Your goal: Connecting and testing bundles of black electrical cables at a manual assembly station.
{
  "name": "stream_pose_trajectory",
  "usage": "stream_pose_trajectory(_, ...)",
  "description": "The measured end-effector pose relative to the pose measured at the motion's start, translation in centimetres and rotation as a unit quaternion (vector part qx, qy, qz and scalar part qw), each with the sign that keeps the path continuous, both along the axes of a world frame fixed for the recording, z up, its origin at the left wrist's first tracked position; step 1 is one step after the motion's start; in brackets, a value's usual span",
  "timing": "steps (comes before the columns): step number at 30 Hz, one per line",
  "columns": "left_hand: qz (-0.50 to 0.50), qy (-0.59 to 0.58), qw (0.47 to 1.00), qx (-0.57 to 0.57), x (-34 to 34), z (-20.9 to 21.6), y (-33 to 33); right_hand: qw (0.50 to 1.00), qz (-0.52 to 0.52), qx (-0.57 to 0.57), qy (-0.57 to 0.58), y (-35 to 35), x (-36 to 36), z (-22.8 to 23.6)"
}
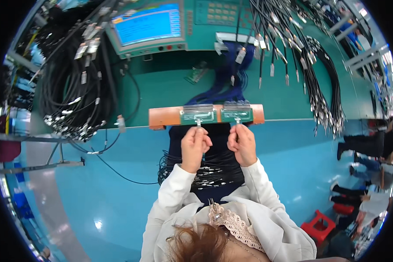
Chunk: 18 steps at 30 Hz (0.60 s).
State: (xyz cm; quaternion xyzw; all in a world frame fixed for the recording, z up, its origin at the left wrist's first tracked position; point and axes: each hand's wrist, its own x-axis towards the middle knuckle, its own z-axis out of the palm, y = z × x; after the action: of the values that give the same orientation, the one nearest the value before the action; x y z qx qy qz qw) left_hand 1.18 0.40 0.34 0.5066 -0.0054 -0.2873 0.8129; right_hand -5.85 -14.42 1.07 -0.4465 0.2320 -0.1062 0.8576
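My left hand [195,147] is closed in a pinch on a small metallic cable connector [198,123], which meets the front edge of a green circuit board [192,116]. To its right, my right hand [243,145] pinches a similar connector [238,122] at a second circuit board [244,115]. Both boards sit side by side on an orange-brown block [165,116] along the bench's near edge. Dark blue wires [233,72] run back from the boards. Below my hands, a bundle of black cables [218,159] with silvery ends lies across my lap.
A tester with a blue screen [147,25] stands at the back of the green bench [166,83]. Coiled black cables [74,87] hang at the left, more cables [310,83] at the right. A small clear packet [197,73] lies mid-bench. A red stool [318,226] stands lower right, near people.
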Motion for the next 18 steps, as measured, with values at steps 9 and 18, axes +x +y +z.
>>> stream_pose_trajectory(9,-0.028,-0.158,0.962,0.221,0.4,-0.5,6.3,0.954,0.019,-0.293,0.065,-0.2,-1.5,1.2)
stream_pose_trajectory(18,0.418,-0.393,0.702,0.422,6.0,14.4,24.7,0.895,-0.018,-0.446,0.003,0.4,-5.8,7.1)
